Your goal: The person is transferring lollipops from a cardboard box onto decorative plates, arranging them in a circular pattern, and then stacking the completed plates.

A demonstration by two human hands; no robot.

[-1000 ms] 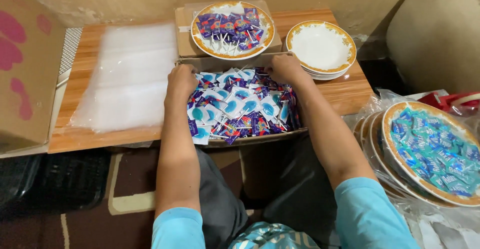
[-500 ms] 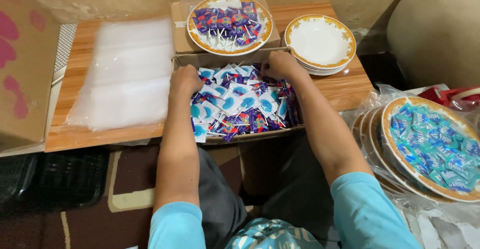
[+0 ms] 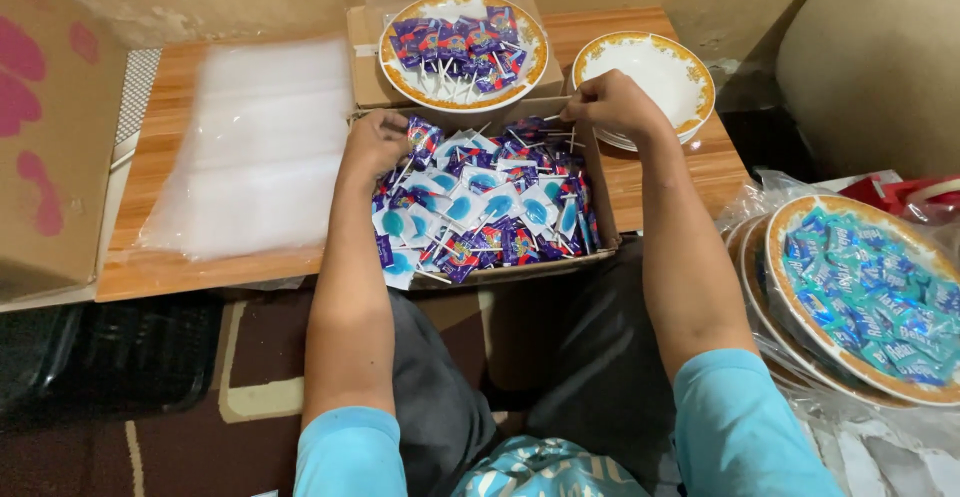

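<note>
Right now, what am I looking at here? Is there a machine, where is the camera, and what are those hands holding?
There is no machine. A person wears one camera on the head, looking down at their own arms. The left hand grips a wrapped lollipop; the right hand pinches several lollipop sticks. Both work over a cardboard box full of lollipops on a low wooden table. Behind stand a plate of lollipops and an empty white bowl. Clear plastic bags lie left; a plate of teal sweets sits right.
</note>
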